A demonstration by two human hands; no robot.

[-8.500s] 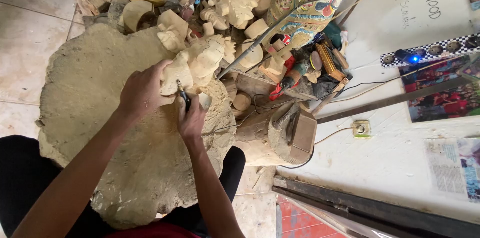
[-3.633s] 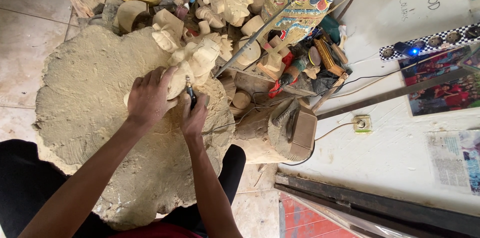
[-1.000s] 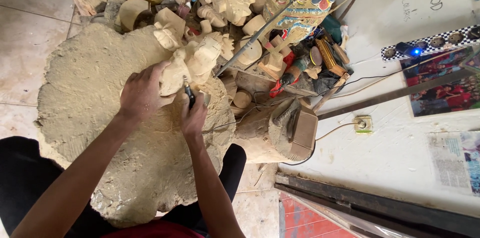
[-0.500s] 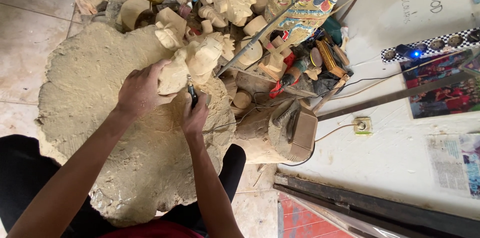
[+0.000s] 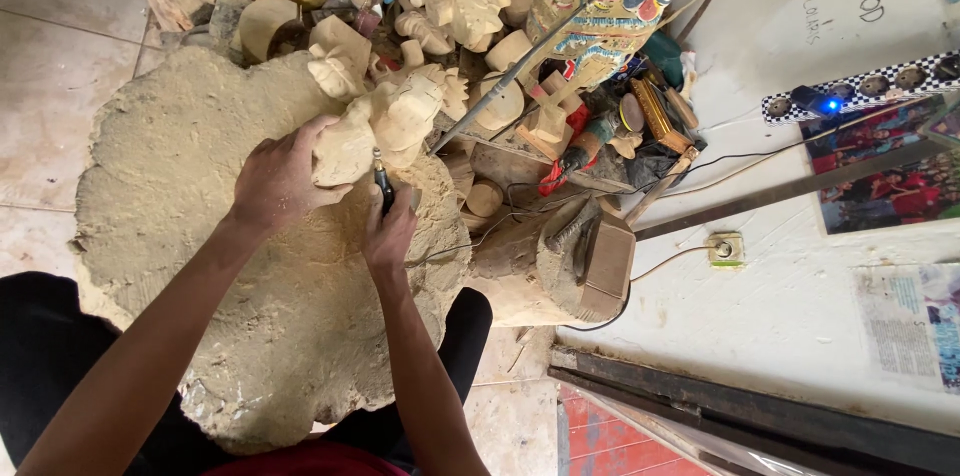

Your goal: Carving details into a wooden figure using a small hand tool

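The left hand (image 5: 278, 179) clamped the pale wooden carving (image 5: 385, 126) on the dusty block (image 5: 180, 236); the right hand (image 5: 390, 234) gripped a dark carving tool (image 5: 381, 181), tip against the wood. A slip could have driven that tip into the left fingers just beside it.

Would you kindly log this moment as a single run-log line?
left hand: steadies pale wood carving | right hand: grips dark-handled carving tool, tip at carving | support: large wood slab

Even soft daylight, no glare; shadows faint under the hands (image 5: 330, 201). Sharp centre, wide-angle stretch at edges.
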